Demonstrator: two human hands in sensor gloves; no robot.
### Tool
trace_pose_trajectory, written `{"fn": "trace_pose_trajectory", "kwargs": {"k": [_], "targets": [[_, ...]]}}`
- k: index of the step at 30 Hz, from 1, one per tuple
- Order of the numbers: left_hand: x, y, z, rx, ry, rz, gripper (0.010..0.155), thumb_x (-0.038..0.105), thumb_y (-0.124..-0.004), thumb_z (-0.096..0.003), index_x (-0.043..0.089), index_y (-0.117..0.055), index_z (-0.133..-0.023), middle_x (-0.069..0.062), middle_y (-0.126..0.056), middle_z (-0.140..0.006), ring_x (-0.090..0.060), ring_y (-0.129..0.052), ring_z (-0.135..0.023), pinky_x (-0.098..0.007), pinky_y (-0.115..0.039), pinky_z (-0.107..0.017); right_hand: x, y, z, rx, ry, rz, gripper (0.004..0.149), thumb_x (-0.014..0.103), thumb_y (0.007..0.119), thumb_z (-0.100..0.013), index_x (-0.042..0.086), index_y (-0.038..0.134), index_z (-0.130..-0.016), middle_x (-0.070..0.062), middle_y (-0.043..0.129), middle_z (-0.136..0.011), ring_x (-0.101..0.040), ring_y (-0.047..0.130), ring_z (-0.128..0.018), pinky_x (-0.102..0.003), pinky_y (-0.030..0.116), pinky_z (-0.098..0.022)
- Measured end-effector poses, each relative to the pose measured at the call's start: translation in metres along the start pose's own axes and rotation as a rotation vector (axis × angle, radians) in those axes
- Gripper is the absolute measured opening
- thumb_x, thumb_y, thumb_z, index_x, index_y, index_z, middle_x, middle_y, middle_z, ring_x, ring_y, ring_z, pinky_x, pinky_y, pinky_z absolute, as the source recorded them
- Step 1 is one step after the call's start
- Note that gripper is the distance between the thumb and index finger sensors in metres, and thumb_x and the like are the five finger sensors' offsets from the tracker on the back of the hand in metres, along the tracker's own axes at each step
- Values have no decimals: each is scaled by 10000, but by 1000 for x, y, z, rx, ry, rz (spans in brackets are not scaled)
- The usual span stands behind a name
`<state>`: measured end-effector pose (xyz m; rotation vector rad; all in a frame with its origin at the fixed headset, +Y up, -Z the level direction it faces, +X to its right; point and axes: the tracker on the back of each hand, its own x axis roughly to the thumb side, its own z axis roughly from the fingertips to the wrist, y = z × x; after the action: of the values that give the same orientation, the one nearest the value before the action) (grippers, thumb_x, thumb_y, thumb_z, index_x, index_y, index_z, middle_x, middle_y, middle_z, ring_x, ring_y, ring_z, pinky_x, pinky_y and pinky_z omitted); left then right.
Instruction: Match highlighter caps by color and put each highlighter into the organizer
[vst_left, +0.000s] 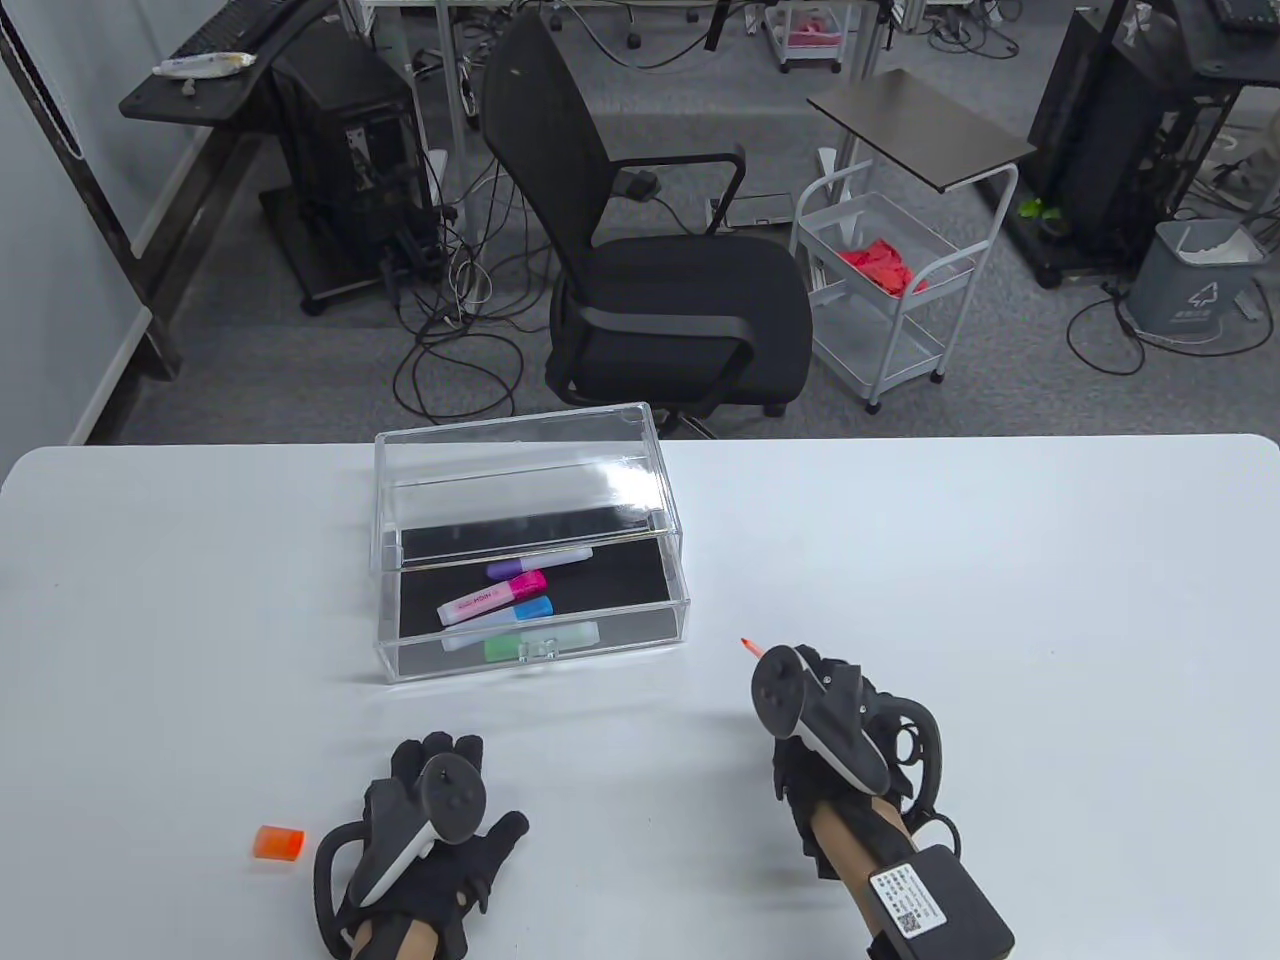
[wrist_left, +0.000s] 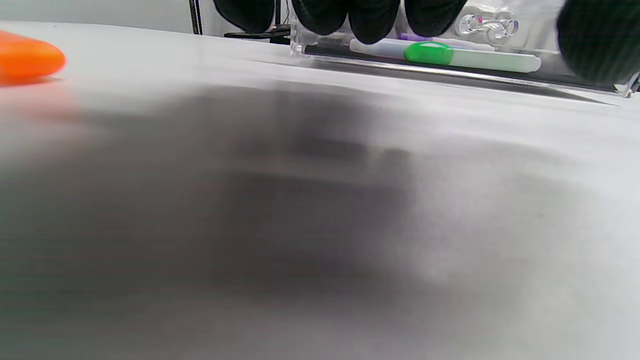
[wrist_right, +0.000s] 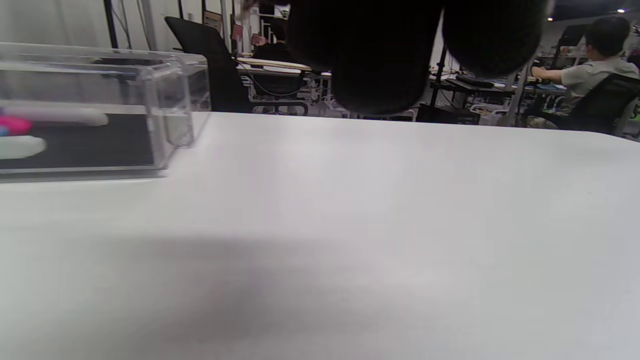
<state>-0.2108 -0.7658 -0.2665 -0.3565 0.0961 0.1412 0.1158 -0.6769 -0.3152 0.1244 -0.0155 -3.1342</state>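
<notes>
The clear organizer (vst_left: 640, 480) stands mid-table with its drawer (vst_left: 680, 605) pulled out toward me. In the drawer lie a purple (vst_left: 535, 563), a pink (vst_left: 492, 597), a blue (vst_left: 510, 615) and a green highlighter (vst_left: 540, 642), all capped. My right hand (vst_left: 830, 720), right of the drawer, grips an uncapped orange highlighter; only its tip (vst_left: 748, 647) shows. My left hand (vst_left: 440, 800) rests flat near the front edge, holding nothing. An orange cap (vst_left: 279, 843) lies just left of it, also visible as the orange cap (wrist_left: 27, 57) in the left wrist view.
A black office chair (vst_left: 680, 290) and a white wire cart (vst_left: 885, 290) stand beyond the table's far edge (vst_left: 900, 440). A seated person (wrist_right: 595, 65) works at a desk far behind. Bare white tabletop (vst_left: 1000, 560) spreads to the right of the organizer.
</notes>
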Motion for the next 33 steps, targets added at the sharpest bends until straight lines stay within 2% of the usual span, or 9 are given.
{"fn": "trace_pose_trajectory", "kwargs": {"k": [8,13,19,22,27,33], "targets": [[6,1,1,16,-17,-22,891,804,-574,-404,435,-184,-1115,97,-157,-1204,-240,-188,-1192,-526,-324,-836,39,12,48,-45,-149,-19,530,285,684,-437,180,480,-915,-112,700,-889,-281,899,-636,-568,739,-506],[10,0,2,20,-18,-65,887,804,-573,-404,437,-185,-1113,100,-158,-1203,-237,-189,-1193,-525,-327,-837,51,33,63,-38,-180,-52,517,285,684,-437,207,481,-907,-81,712,-847,-278,870,-639,-564,709,-518],[15,1,5,37,-31,-80,887,802,-575,-405,437,-186,-1113,99,-159,-1203,-239,-193,-1193,-523,-333,-838,49,60,57,1,-171,-118,507,296,681,-438,223,490,-903,-69,722,-833,-275,863,-640,-559,701,-522],[17,2,7,45,-31,-95,886,798,-578,-407,433,-188,-1114,98,-161,-1203,-241,-197,-1192,-522,-339,-838,44,61,56,-15,-160,-186,503,296,691,-436,219,509,-898,-74,734,-824,-282,866,-634,-563,700,-518],[14,1,7,46,-14,-102,883,788,-592,-411,431,-191,-1113,98,-168,-1203,-242,-207,-1193,-519,-353,-839,38,66,54,15,-146,-194,503,296,693,-436,220,511,-898,-75,733,-827,-285,865,-641,-565,696,-523],[6,0,6,19,28,-115,878,770,-618,-413,424,-215,-1112,92,-209,-1204,-248,-276,-1197,-508,-414,-840,32,73,47,96,-119,-173,504,296,691,-441,227,506,-905,-78,721,-842,-295,845,-666,-571,678,-540]]}}
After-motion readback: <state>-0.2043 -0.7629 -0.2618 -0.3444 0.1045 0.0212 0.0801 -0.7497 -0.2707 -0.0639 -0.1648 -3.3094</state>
